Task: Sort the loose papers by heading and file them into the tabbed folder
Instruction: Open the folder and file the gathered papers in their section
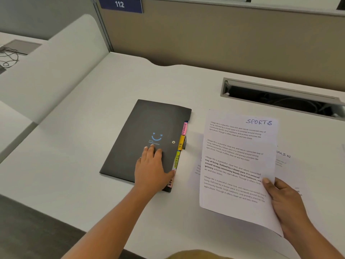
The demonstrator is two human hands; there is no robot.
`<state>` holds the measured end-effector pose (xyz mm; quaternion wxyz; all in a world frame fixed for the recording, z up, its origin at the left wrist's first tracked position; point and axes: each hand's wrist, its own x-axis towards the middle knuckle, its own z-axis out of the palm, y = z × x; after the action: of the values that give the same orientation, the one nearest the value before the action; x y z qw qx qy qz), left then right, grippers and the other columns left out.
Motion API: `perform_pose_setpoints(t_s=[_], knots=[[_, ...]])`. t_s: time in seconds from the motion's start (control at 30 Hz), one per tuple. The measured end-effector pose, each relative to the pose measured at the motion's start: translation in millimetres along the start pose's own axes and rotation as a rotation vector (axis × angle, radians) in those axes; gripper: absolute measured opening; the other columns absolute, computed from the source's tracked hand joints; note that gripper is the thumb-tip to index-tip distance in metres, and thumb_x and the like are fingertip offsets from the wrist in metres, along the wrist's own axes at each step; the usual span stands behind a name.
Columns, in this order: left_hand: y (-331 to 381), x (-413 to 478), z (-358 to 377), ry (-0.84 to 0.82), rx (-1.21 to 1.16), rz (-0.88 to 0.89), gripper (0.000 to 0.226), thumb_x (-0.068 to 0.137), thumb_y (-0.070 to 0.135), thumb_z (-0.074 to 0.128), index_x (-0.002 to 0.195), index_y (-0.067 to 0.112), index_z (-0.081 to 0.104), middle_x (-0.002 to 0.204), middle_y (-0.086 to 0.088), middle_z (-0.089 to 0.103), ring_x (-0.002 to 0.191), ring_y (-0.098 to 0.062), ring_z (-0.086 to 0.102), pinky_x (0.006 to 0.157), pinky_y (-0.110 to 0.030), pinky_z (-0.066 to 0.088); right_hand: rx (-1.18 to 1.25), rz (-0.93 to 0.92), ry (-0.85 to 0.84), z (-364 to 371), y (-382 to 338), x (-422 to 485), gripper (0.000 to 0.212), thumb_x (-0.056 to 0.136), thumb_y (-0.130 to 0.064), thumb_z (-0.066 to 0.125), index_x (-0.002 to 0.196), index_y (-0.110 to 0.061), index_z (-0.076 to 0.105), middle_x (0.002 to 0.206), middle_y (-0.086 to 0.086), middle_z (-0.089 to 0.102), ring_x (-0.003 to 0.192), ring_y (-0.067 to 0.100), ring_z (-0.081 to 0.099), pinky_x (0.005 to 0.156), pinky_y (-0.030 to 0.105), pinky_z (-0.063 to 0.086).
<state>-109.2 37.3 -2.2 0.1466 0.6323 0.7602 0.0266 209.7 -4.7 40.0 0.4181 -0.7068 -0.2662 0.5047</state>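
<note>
The white desk (104, 113) holds a black folder (141, 131) with colored tabs, lying shut. Just right of it lie loose papers (283, 159). A long cable slot (280, 98) is at the back.

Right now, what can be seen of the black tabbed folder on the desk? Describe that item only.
The black folder lies flat and closed on the white desk, turned at a slight angle. Its matte cover, plastic-looking, carries a blue smiley logo and a small round snap near the right edge. Coloured tabs stick out along that edge: pink, orange, green, and another pink one at the near corner. The left hand rests palm-down on the near part of the cover, partly hiding that last tab. Loose papers lie just right of it.
</note>
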Motion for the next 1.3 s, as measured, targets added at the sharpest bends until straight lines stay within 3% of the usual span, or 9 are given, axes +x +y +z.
perform_pose_setpoints(t_s=[0.23, 0.37, 0.47, 0.6, 0.67, 0.77, 0.87, 1.1, 1.3], knots=[[14.7, -8.9, -9.8, -0.014, 0.100, 0.008, 0.077, 0.085, 0.045, 0.061, 0.147, 0.023, 0.022, 0.160, -0.006, 0.016, 0.147, -0.029, 0.016, 0.111, -0.046, 0.032, 0.001, 0.001, -0.011, -1.6, -0.8, -1.7, 0.013, 0.097, -0.020, 0.059, 0.099, -0.018, 0.071, 0.085, -0.006, 0.077, 0.078, 0.024, 0.071, 0.065, 0.032, 0.054], [23.6, -12.8, -24.9, -0.037, 0.244, 0.043, 0.070, 0.094, 0.026, 0.054, 0.149, 0.024, 0.011, 0.158, -0.011, 0.025, 0.116, -0.032, 0.058, 0.070, -0.037, 0.053, 0.003, -0.015, -0.020, -3.1, -2.6, -0.6, 0.014, 0.096, -0.020, 0.059, 0.102, -0.018, 0.072, 0.086, -0.004, 0.078, 0.080, 0.024, 0.072, 0.067, 0.032, 0.054], [21.7, -11.0, -54.5, -0.077, 0.351, 0.144, 0.078, 0.093, 0.012, 0.055, 0.151, 0.033, 0.007, 0.157, -0.017, 0.023, 0.090, -0.029, 0.067, 0.061, -0.033, 0.052, 0.000, -0.029, -0.013, -6.4, -4.3, 1.2, 0.015, 0.096, -0.020, 0.059, 0.105, -0.018, 0.072, 0.089, -0.001, 0.078, 0.078, 0.025, 0.072, 0.069, 0.033, 0.054], [17.7, -10.0, -98.4, -0.067, 0.424, 0.175, 0.046, 0.093, 0.005, 0.047, 0.135, 0.023, 0.046, 0.159, -0.008, 0.023, 0.084, -0.025, 0.067, 0.065, -0.032, 0.053, -0.008, -0.037, -0.013, -7.8, -7.4, 2.0, 0.012, 0.097, -0.020, 0.059, 0.096, -0.022, 0.071, 0.075, -0.009, 0.077, 0.064, 0.018, 0.072, 0.066, 0.031, 0.053], [18.6, -11.2, -105.8, -0.036, 0.408, 0.140, 0.035, 0.097, 0.013, 0.042, 0.131, 0.017, 0.049, 0.160, 0.001, 0.023, 0.087, -0.024, 0.066, 0.062, -0.031, 0.048, -0.002, -0.043, -0.018, -6.5, -8.4, 1.9, 0.012, 0.097, -0.019, 0.058, 0.097, -0.021, 0.070, 0.072, -0.011, 0.076, 0.071, 0.022, 0.071, 0.066, 0.032, 0.053], [20.6, -14.9, -97.8, 0.032, 0.375, 0.115, 0.067, 0.094, 0.052, 0.042, 0.147, 0.014, 0.029, 0.162, 0.005, 0.013, 0.112, -0.019, 0.059, 0.067, -0.031, 0.053, 0.023, -0.034, -0.024, -4.1, -7.2, 2.5, 0.012, 0.096, -0.019, 0.059, 0.100, -0.021, 0.071, 0.078, -0.010, 0.076, 0.077, 0.024, 0.070, 0.067, 0.032, 0.054], [16.9, -18.6, -80.5, 0.014, 0.422, 0.097, 0.109, 0.076, 0.078, 0.049, 0.154, 0.012, 0.010, 0.163, 0.001, -0.003, 0.144, -0.019, 0.027, 0.080, -0.033, 0.056, 0.044, -0.025, -0.036, -4.1, -4.8, 3.4, 0.012, 0.096, -0.021, 0.060, 0.100, -0.023, 0.072, 0.088, -0.005, 0.077, 0.071, 0.020, 0.073, 0.062, 0.032, 0.059], [8.7, -20.7, -63.6, 0.050, 0.492, 0.176, 0.105, 0.085, 0.045, 0.067, 0.153, 0.006, -0.002, 0.161, -0.006, -0.018, 0.149, -0.024, 0.013, 0.083, -0.029, 0.052, 0.056, -0.033, -0.042, -8.0, -6.1, 3.0, 0.013, 0.096, -0.021, 0.060, 0.102, -0.023, 0.072, 0.086, -0.006, 0.078, 0.062, 0.012, 0.073, 0.065, 0.030, 0.055], [1.3, -21.9, -40.8, -0.020, 0.488, 0.222, 0.107, 0.083, 0.027, 0.073, 0.152, 0.002, -0.005, 0.160, -0.012, -0.019, 0.148, -0.033, 0.010, 0.107, -0.038, 0.042, 0.083, -0.041, -0.048, -7.9, -8.0, 1.3, 0.014, 0.097, -0.018, 0.058, 0.103, -0.021, 0.070, 0.078, -0.012, 0.076, 0.056, 0.008, 0.071, 0.048, 0.023, 0.054]])
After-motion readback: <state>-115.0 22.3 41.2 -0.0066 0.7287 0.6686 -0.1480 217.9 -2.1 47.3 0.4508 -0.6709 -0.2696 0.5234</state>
